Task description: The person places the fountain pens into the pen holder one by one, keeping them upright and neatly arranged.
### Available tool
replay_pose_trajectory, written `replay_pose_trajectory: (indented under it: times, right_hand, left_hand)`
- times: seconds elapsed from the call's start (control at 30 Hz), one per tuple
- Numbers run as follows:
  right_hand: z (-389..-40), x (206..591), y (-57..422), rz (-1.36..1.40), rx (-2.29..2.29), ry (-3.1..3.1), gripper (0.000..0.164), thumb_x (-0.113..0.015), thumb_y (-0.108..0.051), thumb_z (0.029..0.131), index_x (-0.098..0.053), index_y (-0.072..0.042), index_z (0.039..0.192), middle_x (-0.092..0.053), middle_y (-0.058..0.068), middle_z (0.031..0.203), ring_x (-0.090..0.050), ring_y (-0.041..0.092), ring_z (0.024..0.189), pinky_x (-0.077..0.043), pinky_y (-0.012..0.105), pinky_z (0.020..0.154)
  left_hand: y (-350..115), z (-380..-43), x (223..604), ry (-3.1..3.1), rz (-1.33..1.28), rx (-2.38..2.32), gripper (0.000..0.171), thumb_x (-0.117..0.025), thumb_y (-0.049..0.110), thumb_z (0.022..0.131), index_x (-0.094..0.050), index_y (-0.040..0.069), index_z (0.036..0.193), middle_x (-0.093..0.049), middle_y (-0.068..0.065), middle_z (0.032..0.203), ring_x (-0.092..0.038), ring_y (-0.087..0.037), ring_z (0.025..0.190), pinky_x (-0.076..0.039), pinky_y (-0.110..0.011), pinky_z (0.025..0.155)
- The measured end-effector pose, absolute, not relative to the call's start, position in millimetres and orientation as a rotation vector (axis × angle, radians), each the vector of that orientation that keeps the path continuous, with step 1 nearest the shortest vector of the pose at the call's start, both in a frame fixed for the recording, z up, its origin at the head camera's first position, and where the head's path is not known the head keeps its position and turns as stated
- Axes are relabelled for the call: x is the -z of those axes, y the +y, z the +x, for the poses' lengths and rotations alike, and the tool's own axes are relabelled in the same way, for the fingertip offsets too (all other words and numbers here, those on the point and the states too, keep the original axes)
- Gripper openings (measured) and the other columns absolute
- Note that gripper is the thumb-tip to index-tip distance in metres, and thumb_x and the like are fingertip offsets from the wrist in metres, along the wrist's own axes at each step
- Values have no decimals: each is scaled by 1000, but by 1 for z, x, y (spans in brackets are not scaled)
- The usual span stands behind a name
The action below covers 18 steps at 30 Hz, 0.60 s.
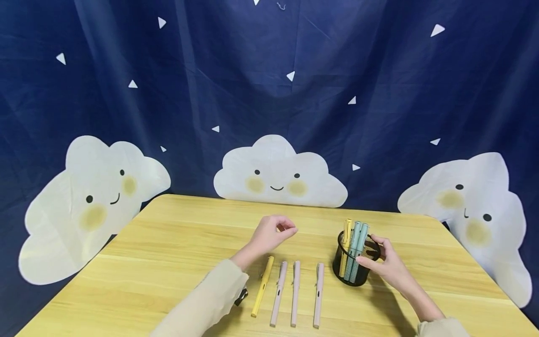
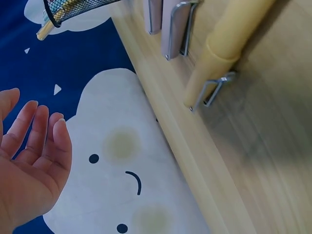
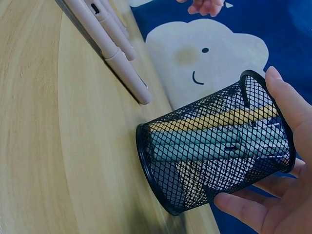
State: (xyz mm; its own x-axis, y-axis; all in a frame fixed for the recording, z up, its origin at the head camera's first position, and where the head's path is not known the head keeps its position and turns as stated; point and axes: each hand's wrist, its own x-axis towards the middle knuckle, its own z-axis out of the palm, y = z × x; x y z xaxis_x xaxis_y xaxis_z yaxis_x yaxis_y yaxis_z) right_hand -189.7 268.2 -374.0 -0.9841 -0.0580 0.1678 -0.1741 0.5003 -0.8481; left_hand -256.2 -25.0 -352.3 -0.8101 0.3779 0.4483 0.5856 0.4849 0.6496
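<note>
My right hand point(image 1: 391, 267) grips the rim of a black mesh pen holder point(image 1: 363, 277), thumb on the near side and fingers round the far right side. Inside stand a yellow pen point(image 1: 347, 230) and two teal pens point(image 1: 361, 232), their clips near the top. Up close in the right wrist view, the mesh cup point(image 3: 195, 178) shows the pens through its wall. My left hand point(image 1: 271, 232) hovers empty over the table, fingers loosely bent, beyond a yellow pen point(image 1: 262, 288). To that pen's right lie three pale pink pens point(image 1: 295, 295), roughly parallel, the rightmost spaced apart.
Everything stands on a light wooden table point(image 1: 181, 224) with its far edge close to a dark blue curtain point(image 1: 252, 107). White smiling clouds point(image 1: 280, 159) and small triangles are printed on the cloth. A small black object point(image 1: 241, 296) shows by the left cuff.
</note>
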Motion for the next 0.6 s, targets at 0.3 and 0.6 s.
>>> replay_pose_trajectory:
  times: [0.3, 0.6]
  right_hand:
    - [-189, 374, 268, 208, -1498, -2618, 75, -65, -17, 82, -17, 10, 133, -38, 35, 122, -40, 44, 111, -37, 50, 90]
    - [-190, 376, 269, 201, -1485, -2624, 74, -65, -17, 82, -18, 10, 133, -39, 34, 122, -41, 42, 111, -40, 41, 87]
  left_hand:
    - [-38, -258, 355, -2515, -827, 1205, 9, -64, 18, 83, -67, 9, 82, -59, 7, 73, -52, -7, 66, -44, -20, 61]
    - [-53, -256, 357, -2624, -917, 1256, 12, -63, 11, 81, -68, 2, 88, -62, 1, 76, -51, -7, 64, -45, -21, 59]
